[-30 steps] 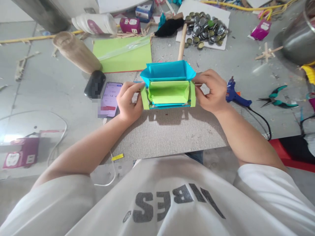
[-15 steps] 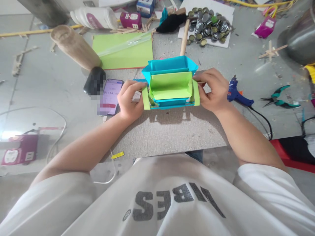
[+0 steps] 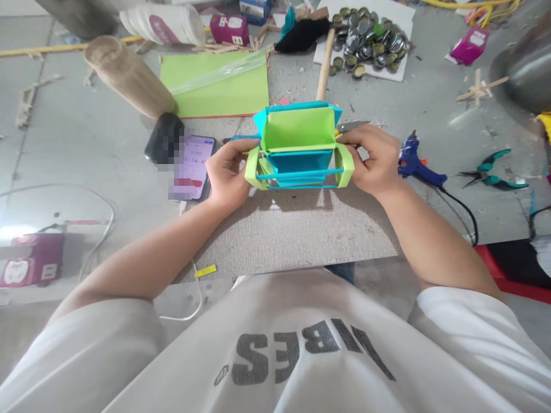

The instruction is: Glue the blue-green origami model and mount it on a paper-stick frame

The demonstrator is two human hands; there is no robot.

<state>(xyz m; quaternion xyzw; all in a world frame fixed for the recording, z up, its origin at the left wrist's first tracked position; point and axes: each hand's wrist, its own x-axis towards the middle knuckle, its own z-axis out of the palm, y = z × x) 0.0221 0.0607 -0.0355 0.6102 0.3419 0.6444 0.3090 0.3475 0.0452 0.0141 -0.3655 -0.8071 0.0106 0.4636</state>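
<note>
Between my two hands a paper model (image 3: 299, 131) in lime green and blue hangs a little above the table board. It has trough-like folded boxes and a looped green strip at each side, joined by thin blue bars. My left hand (image 3: 230, 169) pinches its left side, fingers closed near the green loop. On the other side my right hand (image 3: 373, 158) pinches the model's right end, thumb and forefinger together. Just behind the right fingertips lies a cutter knife (image 3: 355, 125), its blade showing. A phone (image 3: 196, 167) with a running timer lies beside my left hand.
A blue glue gun (image 3: 419, 163) and pliers (image 3: 491, 172) lie to the right. Bottle caps (image 3: 365, 40) are heaped on a white sheet at the back. Green paper (image 3: 219, 86), a wooden cylinder (image 3: 129, 77) and a white bottle (image 3: 166, 24) stand or lie back left.
The paper model has turned in my hands: its green box faces differently, and more of the lower blue box and bars shows. The cutter knife has come into clearer view.
</note>
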